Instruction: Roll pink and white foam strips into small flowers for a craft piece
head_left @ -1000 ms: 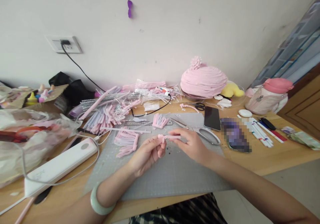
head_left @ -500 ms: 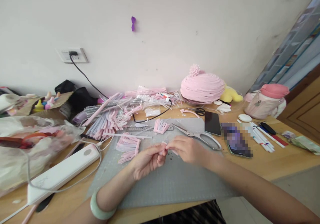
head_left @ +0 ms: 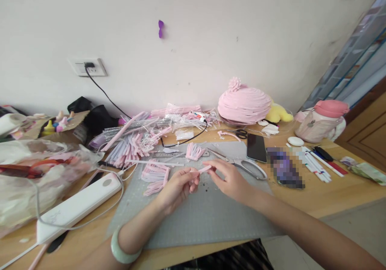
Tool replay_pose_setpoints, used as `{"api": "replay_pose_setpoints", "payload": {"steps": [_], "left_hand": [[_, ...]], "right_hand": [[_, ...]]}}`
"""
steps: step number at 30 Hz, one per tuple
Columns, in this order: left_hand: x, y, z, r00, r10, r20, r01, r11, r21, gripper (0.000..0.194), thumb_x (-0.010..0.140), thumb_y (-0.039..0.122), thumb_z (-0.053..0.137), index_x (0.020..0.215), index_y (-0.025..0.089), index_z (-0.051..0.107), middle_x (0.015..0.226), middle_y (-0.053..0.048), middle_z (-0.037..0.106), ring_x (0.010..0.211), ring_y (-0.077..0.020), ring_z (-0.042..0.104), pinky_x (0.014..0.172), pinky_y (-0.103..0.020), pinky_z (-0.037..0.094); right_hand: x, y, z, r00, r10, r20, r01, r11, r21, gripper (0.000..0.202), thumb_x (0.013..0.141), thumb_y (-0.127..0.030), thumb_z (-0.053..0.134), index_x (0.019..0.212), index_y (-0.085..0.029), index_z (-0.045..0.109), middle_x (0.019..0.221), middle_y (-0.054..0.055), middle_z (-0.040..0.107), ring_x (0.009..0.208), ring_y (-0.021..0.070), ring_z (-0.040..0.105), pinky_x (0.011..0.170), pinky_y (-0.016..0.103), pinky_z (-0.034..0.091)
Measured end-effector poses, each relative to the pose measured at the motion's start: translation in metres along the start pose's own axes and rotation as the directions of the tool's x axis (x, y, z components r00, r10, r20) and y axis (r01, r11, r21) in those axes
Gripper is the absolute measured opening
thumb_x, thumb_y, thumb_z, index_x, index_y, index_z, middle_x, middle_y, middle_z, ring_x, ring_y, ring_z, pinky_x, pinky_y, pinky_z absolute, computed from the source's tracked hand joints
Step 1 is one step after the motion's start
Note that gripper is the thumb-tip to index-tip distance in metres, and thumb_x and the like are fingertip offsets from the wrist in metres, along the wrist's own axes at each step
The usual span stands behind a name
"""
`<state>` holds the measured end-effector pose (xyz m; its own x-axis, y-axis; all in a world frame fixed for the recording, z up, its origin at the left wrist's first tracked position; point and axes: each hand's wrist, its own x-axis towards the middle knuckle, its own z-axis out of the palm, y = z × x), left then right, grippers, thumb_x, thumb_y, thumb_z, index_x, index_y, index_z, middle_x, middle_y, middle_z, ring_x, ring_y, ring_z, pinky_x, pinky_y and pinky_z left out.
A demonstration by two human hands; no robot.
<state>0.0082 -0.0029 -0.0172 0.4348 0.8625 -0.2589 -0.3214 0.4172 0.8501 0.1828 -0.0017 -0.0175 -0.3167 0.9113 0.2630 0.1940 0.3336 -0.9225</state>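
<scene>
Over the grey cutting mat [head_left: 205, 225], my left hand [head_left: 181, 185] pinches one end of a short pink pipe cleaner [head_left: 205, 169]. The fingers of my right hand [head_left: 230, 183] close on its other end, so the piece spans the small gap between both hands. Left of my left hand lies a bundle of pink and pale lilac pipe cleaners [head_left: 154, 176], joined in a row. A smaller bundle of the same kind [head_left: 194, 152] lies just beyond my hands. Metal scissors [head_left: 233, 160] rest behind my right hand, blades pointing left.
A pile of pipe cleaners [head_left: 126, 151] fills the back left. At left are a white power strip [head_left: 80, 205] and a plastic bag [head_left: 45, 189]. Toward the right are a black phone [head_left: 256, 148], white pens [head_left: 316, 165], a pink-lidded bottle [head_left: 319, 121] and a pink wrapped dome [head_left: 244, 106].
My right hand has shifted slightly right and up, away from my left, and more of the pink pipe cleaner shows between them. My left hand stays nearly in place.
</scene>
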Motion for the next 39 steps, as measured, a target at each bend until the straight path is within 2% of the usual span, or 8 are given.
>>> {"api": "replay_pose_setpoints", "payload": {"steps": [3, 7, 14, 19, 28, 33, 37, 39], "left_hand": [[0.0, -0.002, 0.0, 0.99, -0.115, 0.077, 0.122, 0.988, -0.098, 0.02, 0.069, 0.023, 0.066, 0.059, 0.011, 0.053, 0.054, 0.003, 0.048, 0.043, -0.0028, 0.038, 0.045, -0.016, 0.028], [0.0, -0.001, 0.0, 0.992, -0.102, 0.067, 0.099, 0.994, 0.053, 0.021, 0.068, 0.026, 0.066, 0.059, 0.012, 0.053, 0.055, 0.002, 0.05, 0.043, -0.0038, 0.039, 0.045, -0.017, 0.027], [-0.005, 0.003, -0.006, 0.905, 0.412, 0.104, -0.372, 0.65, 0.663, 0.011, 0.072, 0.029, 0.063, 0.071, 0.018, 0.063, 0.065, -0.002, 0.059, 0.06, -0.0123, 0.049, 0.058, -0.022, 0.035], [-0.001, 0.002, -0.003, 0.985, 0.171, -0.036, -0.148, 0.925, 0.35, 0.021, 0.071, 0.033, 0.064, 0.067, 0.015, 0.054, 0.056, 0.003, 0.054, 0.046, -0.0077, 0.044, 0.049, -0.02, 0.032], [0.0, 0.002, -0.004, 0.961, -0.226, 0.16, 0.239, 0.969, -0.066, 0.019, 0.066, 0.021, 0.067, 0.058, 0.01, 0.055, 0.053, 0.002, 0.049, 0.043, -0.0031, 0.04, 0.043, -0.016, 0.027], [-0.007, 0.008, -0.003, 0.991, 0.048, 0.128, -0.093, 0.924, 0.372, 0.017, 0.071, 0.03, 0.066, 0.068, 0.015, 0.059, 0.058, 0.001, 0.056, 0.048, -0.0076, 0.045, 0.048, -0.019, 0.033], [-0.012, 0.009, -0.005, 0.935, 0.292, 0.203, -0.353, 0.697, 0.625, 0.012, 0.073, 0.03, 0.064, 0.071, 0.018, 0.063, 0.065, -0.002, 0.06, 0.06, -0.0123, 0.051, 0.059, -0.022, 0.038], [-0.01, 0.007, -0.005, 0.94, 0.301, 0.159, -0.337, 0.757, 0.56, 0.015, 0.073, 0.032, 0.063, 0.075, 0.017, 0.061, 0.063, -0.001, 0.059, 0.055, -0.0115, 0.051, 0.056, -0.022, 0.038]], "right_hand": [[-0.001, -0.005, -0.007, 0.992, -0.102, 0.078, 0.115, 0.975, -0.189, 0.018, 0.08, -0.026, 0.055, 0.093, -0.02, 0.065, 0.094, 0.006, 0.066, 0.089, 0.0183, 0.058, 0.082, 0.032, 0.043], [0.004, -0.01, -0.007, 0.969, 0.224, 0.106, -0.234, 0.968, 0.091, 0.015, 0.079, -0.028, 0.057, 0.073, -0.015, 0.063, 0.066, 0.001, 0.062, 0.065, 0.0124, 0.057, 0.063, 0.025, 0.045], [0.006, -0.003, 0.002, 0.694, 0.598, 0.4, -0.675, 0.35, 0.649, 0.004, 0.075, -0.011, 0.061, 0.071, -0.01, 0.061, 0.06, -0.001, 0.057, 0.049, 0.003, 0.05, 0.055, 0.016, 0.044], [-0.002, -0.004, -0.006, 0.986, 0.164, 0.011, -0.164, 0.972, 0.166, 0.027, 0.083, -0.034, 0.054, 0.103, -0.018, 0.061, 0.089, 0.007, 0.065, 0.077, 0.0151, 0.06, 0.075, 0.031, 0.048], [-0.003, 0.005, -0.023, 0.916, -0.26, 0.306, 0.385, 0.785, -0.486, 0.023, 0.087, -0.03, 0.046, 0.086, -0.018, 0.065, 0.079, 0.008, 0.063, 0.075, 0.0188, 0.055, 0.072, 0.033, 0.044], [-0.004, -0.003, -0.017, 0.954, 0.131, 0.269, -0.11, 0.99, -0.091, 0.036, 0.086, -0.038, 0.043, 0.059, -0.017, 0.053, 0.052, -0.001, 0.047, 0.049, 0.0098, 0.041, 0.049, 0.023, 0.033], [-0.002, -0.008, -0.012, 0.695, 0.408, 0.592, -0.69, 0.609, 0.39, 0.04, 0.084, -0.041, 0.046, 0.053, -0.018, 0.038, 0.043, -0.009, 0.027, 0.036, 0.0039, 0.019, 0.039, 0.019, 0.019], [-0.001, -0.008, -0.012, 0.68, 0.414, 0.606, -0.725, 0.503, 0.47, 0.037, 0.082, -0.04, 0.052, 0.057, -0.016, 0.042, 0.044, -0.009, 0.032, 0.036, 0.0027, 0.023, 0.04, 0.018, 0.019]]}}
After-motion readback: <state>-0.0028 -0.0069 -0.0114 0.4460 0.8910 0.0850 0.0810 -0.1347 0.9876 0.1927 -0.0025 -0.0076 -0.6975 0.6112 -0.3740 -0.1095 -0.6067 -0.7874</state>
